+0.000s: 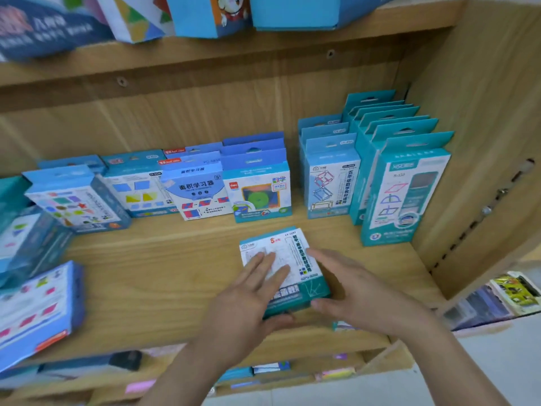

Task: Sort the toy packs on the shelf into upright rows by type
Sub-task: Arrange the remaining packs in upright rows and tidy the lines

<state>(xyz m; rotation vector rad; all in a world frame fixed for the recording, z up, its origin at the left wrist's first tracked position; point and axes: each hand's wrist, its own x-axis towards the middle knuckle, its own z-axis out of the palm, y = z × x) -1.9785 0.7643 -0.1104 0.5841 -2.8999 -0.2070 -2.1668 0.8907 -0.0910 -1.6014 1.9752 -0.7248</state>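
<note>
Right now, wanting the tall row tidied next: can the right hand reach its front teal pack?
Probably yes: only bare shelf lies between the right hand and the front teal pack, which stands unblocked; the hand rests against the flat pack.

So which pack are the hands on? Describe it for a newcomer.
On the wooden shelf, look near the front edge, ahead of the upright rows. A teal pack lies there between the left hand and right hand. Unlike them, it lies face up.
</note>
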